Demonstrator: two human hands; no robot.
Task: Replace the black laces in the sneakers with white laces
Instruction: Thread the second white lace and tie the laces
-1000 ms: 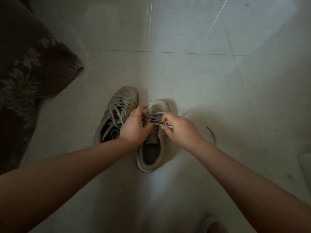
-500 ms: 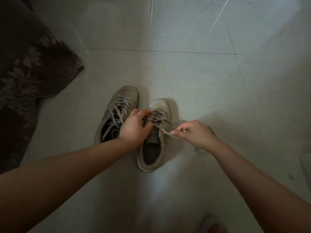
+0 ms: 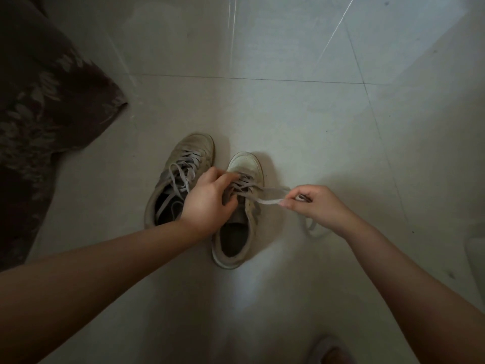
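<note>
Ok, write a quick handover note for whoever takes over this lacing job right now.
Left hand rests on the right sneaker, fingers curled at its crossed laces.
Right hand pinches a pale lace drawn out sideways from that sneaker.
Left sneaker stands beside it on the tiled floor, laced in pale lace, ends loose.
Left to do: finish threading the right sneaker. No black laces can be made out.

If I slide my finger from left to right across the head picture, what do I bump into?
Dark patterned cloth → left sneaker → left hand → right sneaker → lace → right hand.
</note>
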